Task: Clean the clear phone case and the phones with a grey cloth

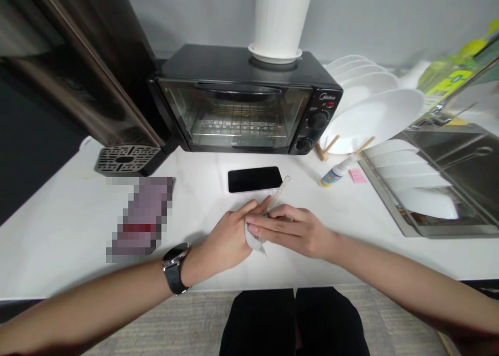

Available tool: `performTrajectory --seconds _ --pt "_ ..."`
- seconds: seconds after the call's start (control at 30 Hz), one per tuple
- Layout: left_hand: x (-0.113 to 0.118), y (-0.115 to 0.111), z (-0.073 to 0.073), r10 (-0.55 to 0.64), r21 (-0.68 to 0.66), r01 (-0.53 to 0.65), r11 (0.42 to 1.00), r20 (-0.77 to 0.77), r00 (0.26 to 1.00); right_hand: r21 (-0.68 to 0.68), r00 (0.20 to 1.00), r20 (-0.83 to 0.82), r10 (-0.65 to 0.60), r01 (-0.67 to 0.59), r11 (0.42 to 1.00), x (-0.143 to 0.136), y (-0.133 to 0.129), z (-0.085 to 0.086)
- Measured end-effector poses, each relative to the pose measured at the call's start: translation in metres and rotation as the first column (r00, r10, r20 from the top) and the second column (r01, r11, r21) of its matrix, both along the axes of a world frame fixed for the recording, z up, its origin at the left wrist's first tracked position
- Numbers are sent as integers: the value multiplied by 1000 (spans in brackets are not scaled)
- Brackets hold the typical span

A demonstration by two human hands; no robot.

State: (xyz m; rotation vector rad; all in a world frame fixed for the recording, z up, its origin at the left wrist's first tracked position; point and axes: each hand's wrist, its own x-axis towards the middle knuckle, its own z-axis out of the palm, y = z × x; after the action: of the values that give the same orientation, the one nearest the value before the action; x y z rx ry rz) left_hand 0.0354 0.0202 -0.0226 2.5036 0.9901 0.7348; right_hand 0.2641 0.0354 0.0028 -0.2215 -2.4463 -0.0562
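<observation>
Left hand (224, 239) and right hand (298, 228) together grasp a white tissue (255, 241) and clear strip (282, 185) over the table (200, 189), handling apparently unfinished; 1 phone (255, 180) lies untouched beyond.

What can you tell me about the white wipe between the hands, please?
The white wipe looks thin and soft, like cloth or tissue. It is crumpled, with a pointed corner hanging toward the near edge of the counter. The right hand lies over it, the left hand against it; together they hide most of it.
</observation>
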Motion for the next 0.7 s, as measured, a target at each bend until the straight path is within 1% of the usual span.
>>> performTrajectory --seconds 0.07,0.13,0.23,0.3,0.33,0.4,0.5,0.57,0.63,0.7 --pt "0 -1 5 44 -23 -45 999 -18 999 -24 999 -27 -45 44 999 8 10 -2" --pt "1 -2 11 83 -35 -84 996 -31 996 -56 986 -80 -143 139 989 18 25 -5" --pt "3 -3 19 114 -27 -115 993 -31 993 -102 933 -151 -327 314 944 28 42 -9" --pt "5 -3 20 123 -23 -123 992 -20 992 -126 906 -159 -393 376 918 28 44 -10" --pt "6 -2 20 125 -23 -125 992 -17 992 -133 906 -149 -396 378 916 25 41 -10" --pt "6 -1 17 131 -22 -131 991 -8 991 -135 928 -129 -349 332 934 16 30 -7" --pt "5 1 11 92 -9 -92 996 13 996 -61 981 -73 -179 175 983 2 9 -1" --pt "3 2 8 35 -12 -35 999 16 999 14 996 -14 -93 93 996 -4 -1 2" --pt "1 2 6 1 -16 -1 1000 9 1000 55 998 28 -60 58 997 -4 -3 2" --pt "1 1 7 23 -17 -23 1000 12 1000 37 998 20 -58 57 998 1 4 -1"
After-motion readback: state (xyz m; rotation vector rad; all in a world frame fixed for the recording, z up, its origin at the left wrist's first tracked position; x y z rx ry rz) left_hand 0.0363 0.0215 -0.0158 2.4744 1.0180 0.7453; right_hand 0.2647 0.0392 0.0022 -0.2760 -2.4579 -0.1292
